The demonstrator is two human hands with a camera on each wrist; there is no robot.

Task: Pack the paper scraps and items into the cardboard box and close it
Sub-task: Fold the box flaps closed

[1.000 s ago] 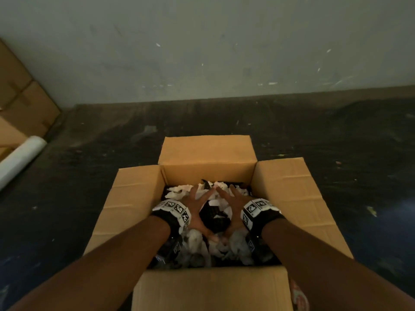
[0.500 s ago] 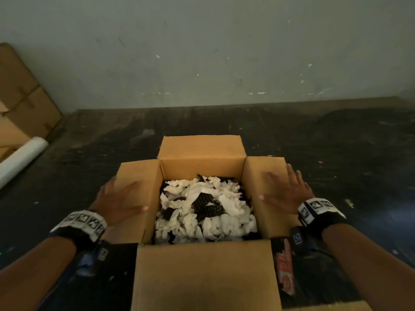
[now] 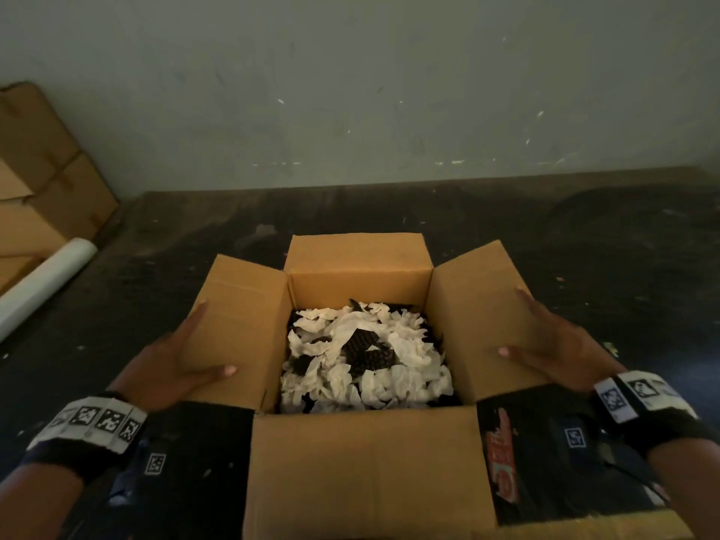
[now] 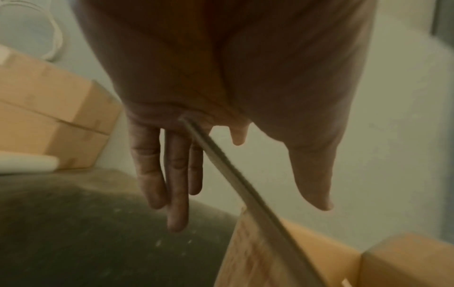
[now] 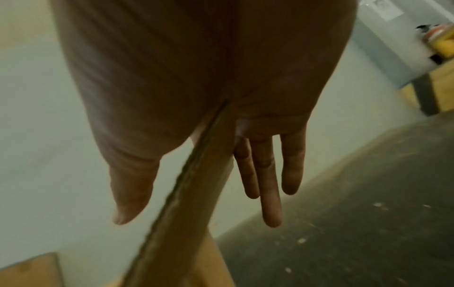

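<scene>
While both side flaps stand raised, the closing step is in hand.

Left hand (image 3: 171, 360): at lower left of the head view; thumb on the inner face of the left flap (image 3: 241, 317), fingers behind it, clamping the panel edge.
Right hand (image 3: 553, 348): at lower right; same clamp on the right flap (image 3: 479, 317), thumb inside, fingers outside. The hands are well apart, one per flap.
Cardboard box (image 3: 366, 473): centre of the frame, on the dark floor (image 3: 584, 235); far flap (image 3: 356, 251) and near flap open.
Paper scraps (image 3: 389, 344): inside the box, white, heaped around dark items (image 3: 366, 350).
Handling: corrugated board, judged stiff and light; it folds only along the score line. Hold each flap mid-edge, as now. The scraps are soft and should compress under the flaps.
Surroundings: stacked cartons (image 3: 43, 181) and a white roll (image 3: 43, 282) at upper left.
</scene>
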